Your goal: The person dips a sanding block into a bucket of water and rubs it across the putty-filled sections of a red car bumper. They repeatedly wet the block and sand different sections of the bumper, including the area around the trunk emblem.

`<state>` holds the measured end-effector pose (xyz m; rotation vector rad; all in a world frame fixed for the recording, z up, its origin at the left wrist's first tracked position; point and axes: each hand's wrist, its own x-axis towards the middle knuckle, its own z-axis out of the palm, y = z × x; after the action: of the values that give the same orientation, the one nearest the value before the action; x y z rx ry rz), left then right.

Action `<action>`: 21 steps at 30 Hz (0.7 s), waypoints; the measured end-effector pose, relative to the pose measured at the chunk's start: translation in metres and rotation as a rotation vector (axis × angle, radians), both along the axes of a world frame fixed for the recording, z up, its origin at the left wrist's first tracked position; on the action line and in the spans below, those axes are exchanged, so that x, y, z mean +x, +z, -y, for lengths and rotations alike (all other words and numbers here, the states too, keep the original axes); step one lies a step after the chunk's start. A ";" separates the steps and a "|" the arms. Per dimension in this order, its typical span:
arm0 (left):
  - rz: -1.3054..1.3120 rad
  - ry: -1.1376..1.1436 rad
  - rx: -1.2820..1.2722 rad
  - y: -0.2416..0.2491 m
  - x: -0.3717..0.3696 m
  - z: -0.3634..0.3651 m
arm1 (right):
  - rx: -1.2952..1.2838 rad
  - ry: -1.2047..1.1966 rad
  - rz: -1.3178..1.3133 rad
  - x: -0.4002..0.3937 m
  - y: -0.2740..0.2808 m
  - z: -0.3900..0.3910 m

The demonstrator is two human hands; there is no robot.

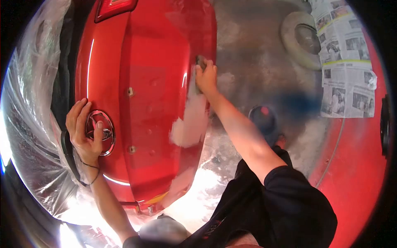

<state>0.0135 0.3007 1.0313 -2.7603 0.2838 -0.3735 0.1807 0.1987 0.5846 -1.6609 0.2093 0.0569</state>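
Note:
A red car trunk lid [157, 103] fills the middle of the head view. Along its right edge runs a patch of pale, dull filler [188, 128]. My right hand [208, 78] grips a thin, dark sanding block [200, 62] and presses it against that edge, at the upper end of the patch; the palm and fingers hide part of the block. My left hand [84, 134] lies over the round chrome emblem [111, 128], fingers stretched out along the lid's left side and thumb across the emblem. It holds nothing.
Clear plastic sheeting [37, 124] drapes the left side. A red tail light [115, 7] sits at the top. To the right are a tire [291, 41], newspaper [347, 62] covering part of another red panel [351, 165], and the stained concrete floor [244, 49].

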 end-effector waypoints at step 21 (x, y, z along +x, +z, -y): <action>-0.139 -0.147 -1.090 -0.213 -0.085 0.158 | -0.637 0.037 -0.718 -0.337 -0.038 0.683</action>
<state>-0.0716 0.1424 0.8183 -3.8588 0.4039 -0.4692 -0.1564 -0.4846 0.5470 -2.2212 0.8035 0.6787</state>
